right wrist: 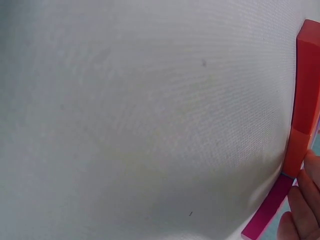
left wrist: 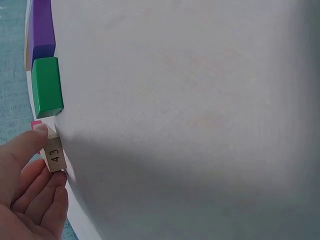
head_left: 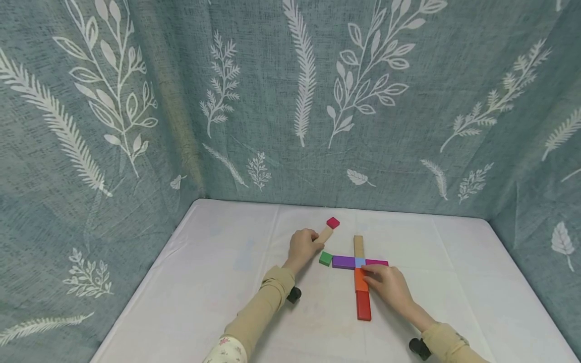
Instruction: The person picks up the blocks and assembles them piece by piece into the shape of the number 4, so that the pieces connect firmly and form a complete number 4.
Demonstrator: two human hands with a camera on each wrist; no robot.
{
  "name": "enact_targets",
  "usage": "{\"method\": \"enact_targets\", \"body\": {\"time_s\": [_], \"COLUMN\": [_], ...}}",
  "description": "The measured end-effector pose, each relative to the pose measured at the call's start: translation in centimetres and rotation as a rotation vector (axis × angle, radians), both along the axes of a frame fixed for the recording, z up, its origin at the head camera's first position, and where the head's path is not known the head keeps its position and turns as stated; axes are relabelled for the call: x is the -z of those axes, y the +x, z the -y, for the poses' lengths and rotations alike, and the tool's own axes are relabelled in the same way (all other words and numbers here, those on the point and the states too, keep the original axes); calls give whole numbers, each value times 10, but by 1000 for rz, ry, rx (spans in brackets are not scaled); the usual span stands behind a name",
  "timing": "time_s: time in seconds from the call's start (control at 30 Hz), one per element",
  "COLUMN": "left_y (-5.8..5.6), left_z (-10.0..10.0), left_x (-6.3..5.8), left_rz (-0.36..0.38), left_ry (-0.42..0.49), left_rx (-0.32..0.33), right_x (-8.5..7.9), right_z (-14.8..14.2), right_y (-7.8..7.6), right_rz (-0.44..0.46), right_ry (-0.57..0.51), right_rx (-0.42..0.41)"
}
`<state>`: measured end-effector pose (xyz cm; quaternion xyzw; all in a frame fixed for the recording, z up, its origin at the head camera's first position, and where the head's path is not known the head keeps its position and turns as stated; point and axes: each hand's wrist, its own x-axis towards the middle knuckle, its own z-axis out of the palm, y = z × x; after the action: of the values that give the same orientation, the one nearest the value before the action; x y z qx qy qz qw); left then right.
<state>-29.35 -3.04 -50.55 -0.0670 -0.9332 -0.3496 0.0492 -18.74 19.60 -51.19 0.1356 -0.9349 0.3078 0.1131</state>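
Note:
My left hand (head_left: 303, 248) pinches a plain wooden block (head_left: 324, 234) between thumb and fingers; its end, marked 43, shows in the left wrist view. A crimson block (head_left: 333, 223) lies at that block's far end. My right hand (head_left: 391, 286) touches the middle of a cross of blocks, fingertips at the light blue block (head_left: 360, 262) and the orange block (head_left: 361, 280). Around that centre lie a purple block (head_left: 343, 262), a magenta block (head_left: 378, 262) and a wooden block (head_left: 358, 246). A red block (head_left: 363, 306) extends the near arm.
A green block (head_left: 326, 258) sits tilted just left of the purple one, close to my left hand. White cloth covers the table (head_left: 218, 252). A patterned blue-green curtain (head_left: 272, 101) stands along the back and sides.

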Motion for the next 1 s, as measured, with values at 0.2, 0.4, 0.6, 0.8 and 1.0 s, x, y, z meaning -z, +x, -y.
{"method": "enact_targets", "body": {"time_s": [0.2,0.4,0.6,0.8,1.0], "left_y": [2,4,3,1,-2], "left_z": [-1,-1,2,2,-2], "left_x": [0,-2,-3,-13,-27], "left_rz": [4,-1,-16,-28,-35], "left_ry": [-17,-6,-1,31,57], "left_rx": [-21,-29,-45,-65,-75], "right_x": [1,2,1,0,1], "right_z": [0,0,0,0,-1], "right_y": [0,-1,-2,-2,-2], "right_rz": [-9,-14,-1,-7,3], "right_ry": [-1,-5,-13,0,-6], "right_rx": [-5,-11,-12,-9,-6]}}
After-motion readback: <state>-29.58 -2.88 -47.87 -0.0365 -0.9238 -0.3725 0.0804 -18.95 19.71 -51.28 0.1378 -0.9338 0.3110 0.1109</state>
